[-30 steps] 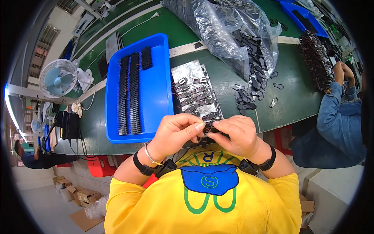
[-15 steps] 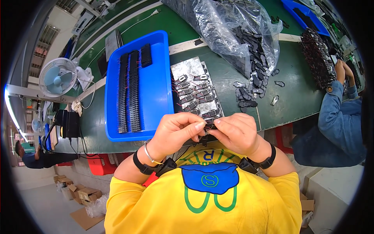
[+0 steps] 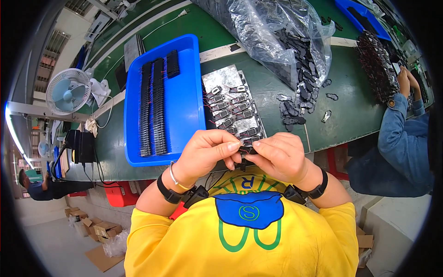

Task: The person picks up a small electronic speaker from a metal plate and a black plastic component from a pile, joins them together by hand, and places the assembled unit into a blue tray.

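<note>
My left hand (image 3: 207, 151) and my right hand (image 3: 282, 154) meet at the near end of a metal plate (image 3: 224, 78). Thumbs and forefingers of both are closed on a small black speaker (image 3: 248, 150), mostly covered by the fingertips. On the plate lie two columns of similar small rectangular speakers (image 3: 240, 107) with silvery frames and thin red and black wires. Left of the plate, a blue tray (image 3: 182, 115) holds long rows of upright black pieces (image 3: 158, 106) and a shorter row at its far end.
A clear plastic bag (image 3: 258, 37) spills flat black pieces (image 3: 304, 69) onto the green table (image 3: 341, 124). A white fan (image 3: 68, 93) stands left. At right, a co-worker's hands (image 3: 408, 82) are beside a dark pile of wired parts (image 3: 374, 69). Red stools stand below the table edge.
My hands stay in nearly the same spot, with the fingers shifting slightly around the small speaker. The tray and plate look unmoved.
</note>
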A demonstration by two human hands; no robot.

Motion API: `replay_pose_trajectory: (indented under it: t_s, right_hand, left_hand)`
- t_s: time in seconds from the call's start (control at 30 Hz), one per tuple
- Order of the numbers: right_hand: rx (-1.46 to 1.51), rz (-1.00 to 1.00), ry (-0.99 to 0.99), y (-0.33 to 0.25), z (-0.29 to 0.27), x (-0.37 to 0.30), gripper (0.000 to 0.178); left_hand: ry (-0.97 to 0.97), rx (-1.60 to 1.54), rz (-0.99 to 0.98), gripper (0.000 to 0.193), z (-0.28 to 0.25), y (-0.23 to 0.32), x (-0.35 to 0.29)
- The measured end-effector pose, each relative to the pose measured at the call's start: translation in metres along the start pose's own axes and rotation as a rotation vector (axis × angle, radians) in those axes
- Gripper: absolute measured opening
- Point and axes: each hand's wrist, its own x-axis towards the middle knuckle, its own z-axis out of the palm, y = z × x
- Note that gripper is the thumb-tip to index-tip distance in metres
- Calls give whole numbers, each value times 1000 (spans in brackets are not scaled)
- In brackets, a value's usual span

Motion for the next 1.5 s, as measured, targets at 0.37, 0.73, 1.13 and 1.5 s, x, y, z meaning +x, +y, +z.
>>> replay_pose_trajectory:
  t_s: [0.37,0.73,1.13,1.5]
  right_hand:
    - [-4,-8,-7,-2,0,3,29]
    - [-124,-115,-54,-7,-4,7,34]
    - [46,98,-45,-7,-1,8,26]
    - [48,89,-29,-5,0,7,25]
  left_hand:
    - [8,-23,9,15,0,-1,1]
    - [43,8,-11,17,3,0,-1]
    - [113,137,109,17,6,-6,-5]
    - [42,-69,34,19,4,-5,-2]
